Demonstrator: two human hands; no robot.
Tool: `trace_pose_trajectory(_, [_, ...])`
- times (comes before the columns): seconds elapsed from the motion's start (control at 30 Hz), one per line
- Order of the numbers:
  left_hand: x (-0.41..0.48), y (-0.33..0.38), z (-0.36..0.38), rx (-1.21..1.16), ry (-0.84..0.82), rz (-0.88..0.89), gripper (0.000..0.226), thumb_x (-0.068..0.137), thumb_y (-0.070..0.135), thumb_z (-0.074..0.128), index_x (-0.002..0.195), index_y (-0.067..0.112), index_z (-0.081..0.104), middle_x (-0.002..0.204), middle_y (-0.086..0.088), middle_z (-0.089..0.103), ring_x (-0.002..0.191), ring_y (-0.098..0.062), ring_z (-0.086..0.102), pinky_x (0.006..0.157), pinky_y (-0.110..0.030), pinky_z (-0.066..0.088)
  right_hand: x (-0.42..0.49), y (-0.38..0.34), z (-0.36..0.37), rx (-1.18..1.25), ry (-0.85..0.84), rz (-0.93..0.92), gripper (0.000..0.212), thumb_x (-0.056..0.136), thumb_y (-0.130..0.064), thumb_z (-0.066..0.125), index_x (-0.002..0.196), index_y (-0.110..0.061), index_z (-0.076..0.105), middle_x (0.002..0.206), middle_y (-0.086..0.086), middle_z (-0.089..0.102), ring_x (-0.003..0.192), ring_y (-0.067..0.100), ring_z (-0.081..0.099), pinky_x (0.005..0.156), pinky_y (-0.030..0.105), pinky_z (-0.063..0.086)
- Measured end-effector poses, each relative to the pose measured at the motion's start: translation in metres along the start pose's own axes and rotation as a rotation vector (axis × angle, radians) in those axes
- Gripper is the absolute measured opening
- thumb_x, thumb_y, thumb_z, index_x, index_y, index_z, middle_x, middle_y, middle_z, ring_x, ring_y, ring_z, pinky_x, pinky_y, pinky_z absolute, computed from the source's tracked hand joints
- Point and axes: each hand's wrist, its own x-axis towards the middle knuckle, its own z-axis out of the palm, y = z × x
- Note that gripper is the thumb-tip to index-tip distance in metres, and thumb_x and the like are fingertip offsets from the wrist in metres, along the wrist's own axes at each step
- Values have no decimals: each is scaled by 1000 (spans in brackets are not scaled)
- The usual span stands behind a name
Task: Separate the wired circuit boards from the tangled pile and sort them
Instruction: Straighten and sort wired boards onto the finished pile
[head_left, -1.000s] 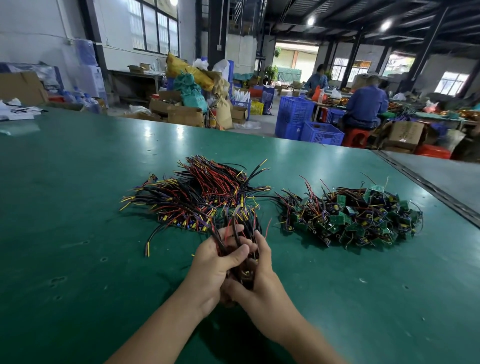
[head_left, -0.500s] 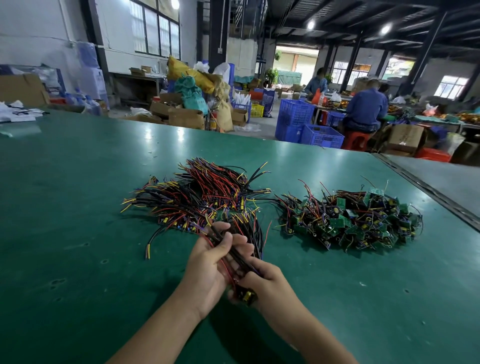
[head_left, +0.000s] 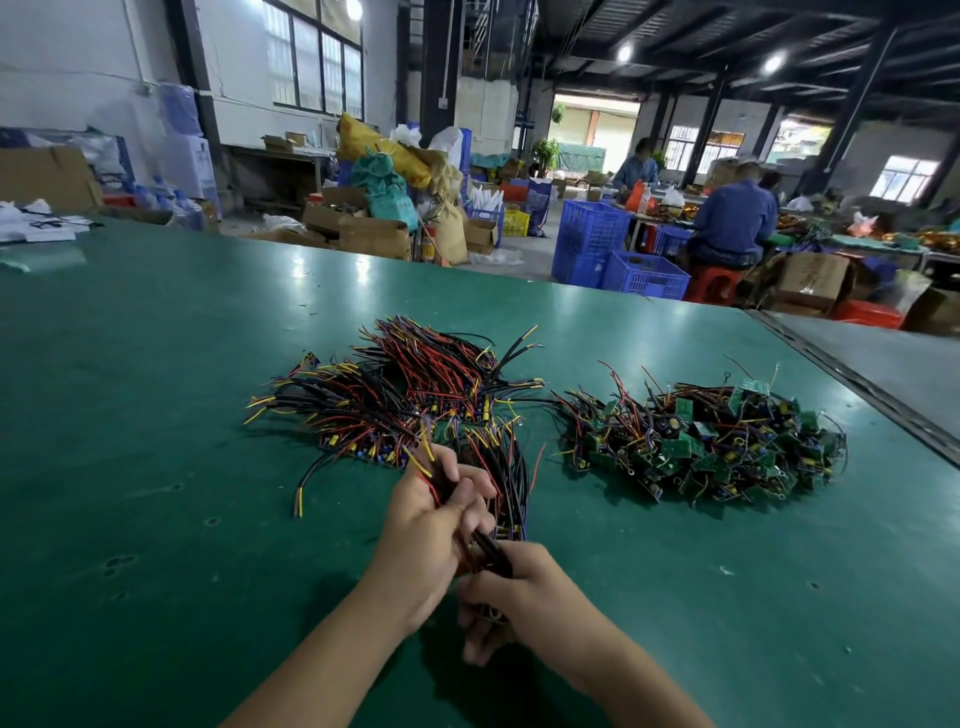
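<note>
Our left hand (head_left: 431, 540) and right hand (head_left: 527, 605), close together, both clamp a thin wire bundle (head_left: 511, 486), glossy red, black and yellow, above the smooth green worktop (head_left: 156, 415).

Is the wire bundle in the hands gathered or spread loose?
Gathered: left hand and right hand both grip the wire bundle as one bunch, free ends fanning above.

Beyond the green table (head_left: 156, 389) stand blue crates (head_left: 592, 234), cardboard boxes (head_left: 374, 236) and a seated person (head_left: 732, 223).
</note>
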Motion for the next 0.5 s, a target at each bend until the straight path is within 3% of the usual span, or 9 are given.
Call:
trace_pose_trajectory(0.07, [2, 6, -4, -226, -5, -105, 15, 94, 15, 46, 79, 15, 46, 63, -4, 48, 36, -8, 28, 40, -22, 35, 0, -2, 2, -30, -9, -21, 14, 90, 5, 52, 92, -8, 57, 74, 11, 67, 52, 21, 63, 51, 28, 53])
trace_pose_trajectory(0.17, [6, 12, -11, -300, 80, -159, 28, 92, 40, 48, 76, 17, 53, 50, 6, 25, 36, -8, 10, 33, -19, 19, 2, -1, 8, -115, 5, -43, 17, 86, 4, 57, 95, -10, 59, 81, 15, 72, 64, 22, 68, 59, 28, 56])
trace_pose_trajectory(0.27, [8, 16, -17, -351, 164, -129, 41, 92, 49, 46, 66, 17, 47, 53, 8, 8, 41, -11, 3, 33, -22, 13, 4, 3, 10, 2, 51, -90, 22, 88, 2, 64, 107, -9, 58, 97, 24, 69, 83, 27, 71, 73, 34, 59])
trace_pose_trajectory(0.37, [11, 23, -25, -498, 234, -87, 45, 89, 54, 48, 63, 18, 41, 56, 9, 7, 43, -9, 3, 30, -19, 17, 5, 4, 9, 399, 68, -121, 40, 81, -1, 71, 117, -8, 57, 107, 19, 61, 90, 36, 67, 72, 40, 59])
trace_pose_trajectory(0.5, [12, 25, -31, -543, 245, -42, 49, 89, 57, 50, 63, 17, 43, 49, 10, 12, 43, -9, 5, 32, -18, 21, 3, 2, 9, 549, -2, -184, 30, 78, -4, 71, 107, -3, 66, 104, 18, 65, 87, 35, 67, 69, 36, 59])
